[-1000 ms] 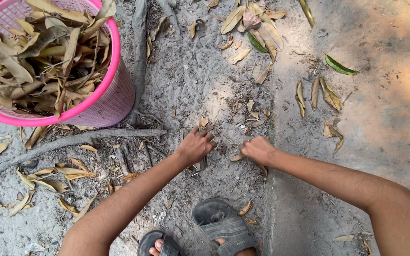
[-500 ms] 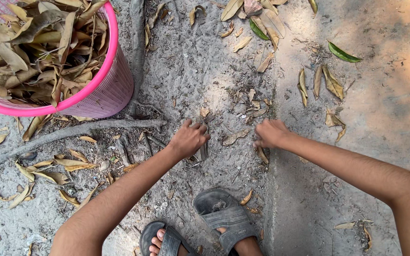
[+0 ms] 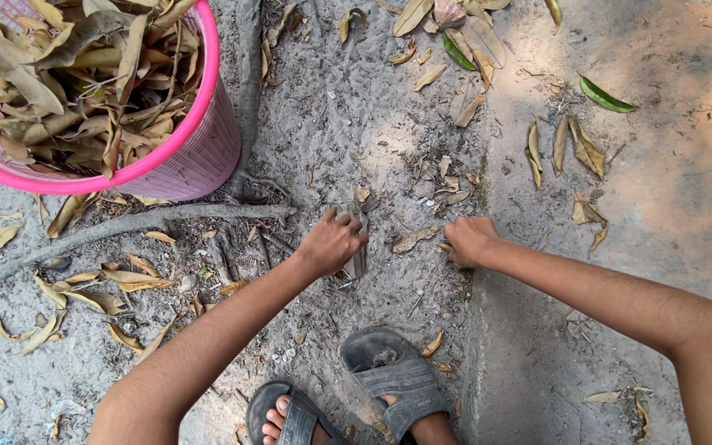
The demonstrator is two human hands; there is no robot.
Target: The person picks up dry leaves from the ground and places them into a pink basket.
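Note:
My left hand is down on the sandy ground, with its fingers closed on a grey, curled dry leaf. My right hand is curled into a fist at the edge of the concrete strip, and a small dry leaf tip pokes out on its left side. Between the two hands lies a brown leaf. A pink plastic basket, heaped with dry leaves, stands at the upper left, well away from both hands.
Tree roots run across the ground below the basket and up beside it. Loose dry leaves lie scattered at left and far right, with green ones further off. My feet in grey sandals are at the bottom.
Both hands moved up from where they were a second ago. The left hand closed on the grey leaf. The right hand shifted slightly lower and stayed curled.

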